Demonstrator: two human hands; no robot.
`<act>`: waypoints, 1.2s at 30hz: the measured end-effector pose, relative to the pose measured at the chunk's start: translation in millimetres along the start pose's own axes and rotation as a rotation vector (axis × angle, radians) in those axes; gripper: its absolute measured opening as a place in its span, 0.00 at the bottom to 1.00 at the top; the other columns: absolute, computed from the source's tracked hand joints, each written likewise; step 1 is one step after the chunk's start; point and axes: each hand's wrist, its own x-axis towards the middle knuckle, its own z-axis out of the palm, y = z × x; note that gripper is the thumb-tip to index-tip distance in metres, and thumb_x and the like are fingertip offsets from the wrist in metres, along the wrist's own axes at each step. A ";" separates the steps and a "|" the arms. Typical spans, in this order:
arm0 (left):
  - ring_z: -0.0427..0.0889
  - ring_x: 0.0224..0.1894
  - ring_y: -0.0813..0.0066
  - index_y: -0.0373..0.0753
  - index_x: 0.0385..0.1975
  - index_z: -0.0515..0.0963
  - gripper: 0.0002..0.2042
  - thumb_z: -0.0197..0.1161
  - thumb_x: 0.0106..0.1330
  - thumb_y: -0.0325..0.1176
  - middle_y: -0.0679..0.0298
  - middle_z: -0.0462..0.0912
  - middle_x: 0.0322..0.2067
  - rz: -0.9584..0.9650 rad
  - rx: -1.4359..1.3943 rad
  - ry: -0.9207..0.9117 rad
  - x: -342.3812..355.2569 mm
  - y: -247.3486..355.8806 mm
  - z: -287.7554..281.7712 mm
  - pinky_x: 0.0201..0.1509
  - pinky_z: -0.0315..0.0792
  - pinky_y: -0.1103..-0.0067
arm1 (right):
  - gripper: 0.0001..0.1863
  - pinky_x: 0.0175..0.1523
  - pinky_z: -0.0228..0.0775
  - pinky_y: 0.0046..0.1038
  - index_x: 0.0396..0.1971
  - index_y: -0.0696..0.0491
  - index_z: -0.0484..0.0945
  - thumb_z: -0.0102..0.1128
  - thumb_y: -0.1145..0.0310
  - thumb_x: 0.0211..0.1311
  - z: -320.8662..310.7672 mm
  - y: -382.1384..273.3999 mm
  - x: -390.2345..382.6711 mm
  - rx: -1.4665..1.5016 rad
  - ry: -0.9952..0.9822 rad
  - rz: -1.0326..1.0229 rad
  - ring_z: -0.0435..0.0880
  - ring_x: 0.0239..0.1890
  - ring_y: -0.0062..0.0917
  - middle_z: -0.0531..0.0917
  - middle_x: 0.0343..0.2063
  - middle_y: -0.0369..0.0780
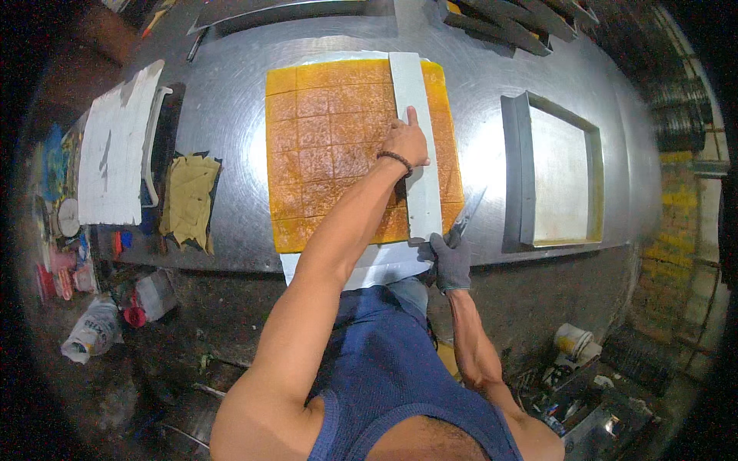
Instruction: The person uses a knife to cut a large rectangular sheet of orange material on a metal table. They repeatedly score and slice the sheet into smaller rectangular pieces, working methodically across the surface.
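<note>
A wide amber-orange slab [323, 154], like a sheet of firm candy or fruit paste, lies on a white sheet [384, 270]. Its left and middle part is scored into squares. Lengthwise over its right side runs a flat whitish straightedge [423, 192]. My left hand [406, 144] wears a dark beaded bracelet and presses the straightedge down, index finger stretched along it and thumb at its right edge. In a grey glove, my right hand [452, 265] is closed around a knife [469, 215] by the slab's near right corner, its blade pointing away from me.
The metal table [238, 115] carries a shallow metal tray [561, 177] at right and a folded tan cloth [189, 196] at left. A white board [119, 150] stands beyond the cloth. Dark metal bars [507, 27] lie at the far right. Below left sits a white bag [92, 330].
</note>
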 end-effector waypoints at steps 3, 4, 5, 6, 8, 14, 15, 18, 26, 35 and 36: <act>0.73 0.60 0.33 0.28 0.74 0.35 0.65 0.82 0.47 0.45 0.19 0.62 0.59 0.032 0.096 0.025 4.7 -2.0 5.5 0.65 0.71 0.59 | 0.10 0.27 0.82 0.31 0.37 0.63 0.74 0.62 0.72 0.67 0.6 -4.3 -1.4 -0.009 -0.036 0.027 0.86 0.24 0.30 0.84 0.26 0.45; 0.71 0.62 0.31 0.27 0.74 0.35 0.66 0.81 0.46 0.48 0.18 0.63 0.58 0.046 0.112 0.009 6.3 -5.1 6.4 0.68 0.67 0.57 | 0.09 0.26 0.81 0.30 0.36 0.63 0.74 0.62 0.72 0.66 -1.6 -7.8 -1.8 0.010 -0.048 0.018 0.86 0.24 0.29 0.84 0.25 0.44; 0.69 0.63 0.28 0.25 0.73 0.35 0.67 0.81 0.46 0.50 0.17 0.64 0.57 0.066 0.130 -0.010 7.4 -8.4 7.0 0.70 0.64 0.55 | 0.09 0.26 0.80 0.29 0.36 0.62 0.74 0.62 0.71 0.67 -4.0 -11.7 -1.5 -0.013 -0.013 0.069 0.85 0.24 0.28 0.83 0.25 0.43; 0.68 0.63 0.28 0.25 0.73 0.34 0.68 0.82 0.45 0.50 0.18 0.64 0.58 0.075 0.120 -0.005 8.0 -11.4 7.6 0.70 0.64 0.56 | 0.09 0.26 0.79 0.28 0.35 0.61 0.75 0.62 0.70 0.67 -8.5 -17.0 -1.3 -0.025 0.026 0.109 0.85 0.23 0.27 0.83 0.24 0.42; 0.67 0.64 0.28 0.25 0.73 0.32 0.68 0.82 0.45 0.48 0.18 0.64 0.58 0.094 0.109 -0.010 10.6 -13.8 7.2 0.70 0.64 0.56 | 0.09 0.25 0.76 0.27 0.36 0.60 0.75 0.62 0.69 0.67 -21.6 -29.6 2.3 -0.110 0.091 0.113 0.83 0.22 0.25 0.82 0.24 0.40; 0.73 0.58 0.27 0.25 0.73 0.35 0.66 0.84 0.45 0.40 0.14 0.61 0.57 0.061 -0.051 -0.083 8.3 -13.3 1.8 0.63 0.72 0.58 | 0.19 0.33 0.72 0.24 0.57 0.59 0.73 0.56 0.66 0.70 -66.2 -79.2 28.2 -0.781 0.336 -0.519 0.79 0.31 0.16 0.81 0.33 0.38; 0.73 0.58 0.26 0.25 0.73 0.35 0.66 0.84 0.44 0.39 0.13 0.60 0.57 0.118 0.009 -0.035 6.8 -13.6 0.5 0.63 0.72 0.58 | 0.21 0.37 0.73 0.27 0.60 0.58 0.71 0.55 0.67 0.70 -63.4 -87.0 34.9 -0.607 0.211 -0.349 0.80 0.34 0.21 0.82 0.36 0.40; 0.73 0.57 0.25 0.25 0.73 0.36 0.66 0.84 0.44 0.39 0.13 0.59 0.57 0.095 0.089 -0.049 3.6 -12.1 -2.5 0.62 0.73 0.58 | 0.27 0.49 0.75 0.37 0.68 0.57 0.64 0.52 0.69 0.71 -38.4 -107.5 58.6 -0.389 -0.051 -0.202 0.84 0.43 0.35 0.83 0.42 0.46; 0.77 0.51 0.24 0.26 0.73 0.35 0.63 0.81 0.49 0.40 0.11 0.58 0.54 0.139 0.174 -0.004 -4.7 -7.1 -9.4 0.54 0.78 0.58 | 0.23 0.51 0.71 0.52 0.60 0.61 0.63 0.50 0.69 0.68 44.3 -151.9 153.9 -0.693 -0.137 -0.575 0.80 0.48 0.56 0.80 0.44 0.61; 0.78 0.47 0.26 0.27 0.74 0.35 0.63 0.80 0.48 0.36 0.17 0.63 0.51 0.163 0.070 0.027 -2.8 -19.4 3.3 0.50 0.78 0.58 | 0.25 0.46 0.74 0.50 0.61 0.65 0.62 0.50 0.71 0.66 72.2 -161.1 185.5 -0.679 -0.130 -0.620 0.82 0.41 0.55 0.81 0.40 0.60; 0.78 0.46 0.26 0.27 0.74 0.35 0.63 0.80 0.48 0.36 0.17 0.63 0.51 0.149 0.050 0.012 -2.5 -19.7 3.5 0.50 0.78 0.58 | 0.26 0.46 0.74 0.50 0.62 0.65 0.62 0.50 0.71 0.66 72.1 -158.8 185.6 -0.637 -0.102 -0.673 0.82 0.42 0.55 0.81 0.40 0.60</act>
